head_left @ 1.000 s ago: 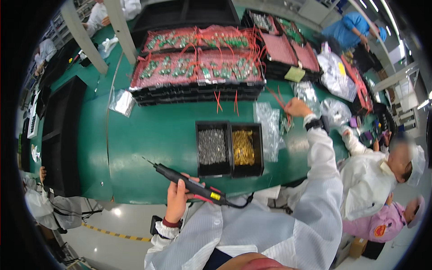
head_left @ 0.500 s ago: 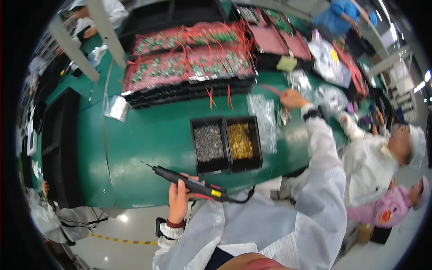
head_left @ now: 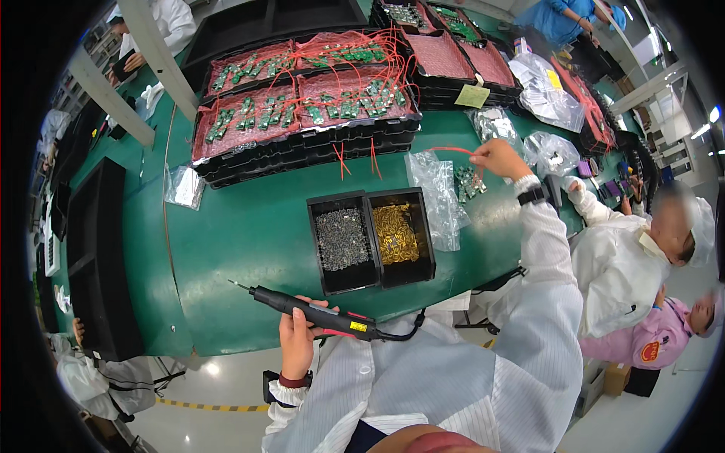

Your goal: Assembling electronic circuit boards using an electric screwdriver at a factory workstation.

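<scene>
My left hand (head_left: pixel 297 343) is closed around a black electric screwdriver (head_left: pixel 281 301), held above the front edge of the bench with its thin bit pointing left. A cord trails from its rear end. Out to the far right, my right hand (head_left: pixel 501 160) pinches the end of a thin red wire (head_left: pixel 451 149), which stretches left from the fingers. Just below that hand lies a small cluster of green circuit boards (head_left: pixel 470 186). A clear plastic bag (head_left: pixel 436 198) is beside them. Two black bins stand mid-bench, one with small silvery screws (head_left: pixel 343 238), the other with brass-coloured parts (head_left: pixel 398 232).
Stacked black trays (head_left: pixel 302 147) at the back carry several boards with red wires on pink bubble wrap. More trays (head_left: pixel 453 92) stand behind, to the right. A long black tray (head_left: pixel 98 257) lies at left. Co-workers sit at the right, near a white bag (head_left: pixel 549 94).
My view has shifted slightly, so the bench things appear a little further left. The right hand has drawn a little to the right with the red wire; the left still holds the screwdriver.
</scene>
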The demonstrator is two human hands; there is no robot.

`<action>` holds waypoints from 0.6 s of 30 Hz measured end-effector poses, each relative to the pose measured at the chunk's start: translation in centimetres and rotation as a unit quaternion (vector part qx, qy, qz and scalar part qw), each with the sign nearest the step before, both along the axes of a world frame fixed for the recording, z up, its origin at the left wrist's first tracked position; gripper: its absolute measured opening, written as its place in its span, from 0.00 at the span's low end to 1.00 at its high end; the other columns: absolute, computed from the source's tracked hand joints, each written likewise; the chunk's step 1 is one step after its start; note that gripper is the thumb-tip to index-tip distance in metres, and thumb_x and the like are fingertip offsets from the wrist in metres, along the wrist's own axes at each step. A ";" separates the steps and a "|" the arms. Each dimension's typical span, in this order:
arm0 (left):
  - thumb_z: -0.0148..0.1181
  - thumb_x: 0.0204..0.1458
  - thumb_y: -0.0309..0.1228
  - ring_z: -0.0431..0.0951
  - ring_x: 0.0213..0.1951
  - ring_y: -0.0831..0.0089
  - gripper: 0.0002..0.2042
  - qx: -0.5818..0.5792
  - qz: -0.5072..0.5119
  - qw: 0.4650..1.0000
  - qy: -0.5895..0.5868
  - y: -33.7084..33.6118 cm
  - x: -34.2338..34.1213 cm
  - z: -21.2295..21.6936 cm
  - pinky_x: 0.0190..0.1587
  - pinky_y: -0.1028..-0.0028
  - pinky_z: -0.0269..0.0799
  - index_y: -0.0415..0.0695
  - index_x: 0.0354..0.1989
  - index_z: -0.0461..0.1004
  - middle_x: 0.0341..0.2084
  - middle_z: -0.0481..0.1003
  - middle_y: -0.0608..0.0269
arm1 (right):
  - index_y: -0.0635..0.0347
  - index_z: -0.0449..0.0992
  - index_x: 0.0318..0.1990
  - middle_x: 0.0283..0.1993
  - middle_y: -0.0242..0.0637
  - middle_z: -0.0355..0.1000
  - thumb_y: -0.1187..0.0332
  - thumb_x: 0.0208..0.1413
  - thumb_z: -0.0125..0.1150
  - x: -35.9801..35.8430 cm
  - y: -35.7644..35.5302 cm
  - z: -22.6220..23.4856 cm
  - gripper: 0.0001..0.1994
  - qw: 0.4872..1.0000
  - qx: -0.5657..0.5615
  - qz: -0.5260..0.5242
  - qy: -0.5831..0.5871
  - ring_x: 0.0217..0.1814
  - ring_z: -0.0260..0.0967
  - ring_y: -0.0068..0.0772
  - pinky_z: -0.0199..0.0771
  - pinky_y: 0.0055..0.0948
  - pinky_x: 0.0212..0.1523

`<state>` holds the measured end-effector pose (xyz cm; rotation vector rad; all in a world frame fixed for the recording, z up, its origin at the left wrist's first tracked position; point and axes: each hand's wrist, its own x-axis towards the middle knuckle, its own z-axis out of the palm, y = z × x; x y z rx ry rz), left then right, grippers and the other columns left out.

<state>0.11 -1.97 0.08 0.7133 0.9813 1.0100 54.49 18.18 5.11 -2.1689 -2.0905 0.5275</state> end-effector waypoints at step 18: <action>0.39 0.74 0.43 0.81 0.53 0.44 0.18 0.016 0.007 0.996 -0.083 0.0 -0.6 -2.1 0.50 0.50 0.84 0.39 0.58 0.62 0.51 0.76 0.45 | 0.71 0.83 0.38 0.26 0.31 0.77 0.61 0.63 0.65 -18.2 5.7 22.7 0.17 0.965 0.210 0.122 0.104 0.28 0.69 0.15 0.69 0.21 0.31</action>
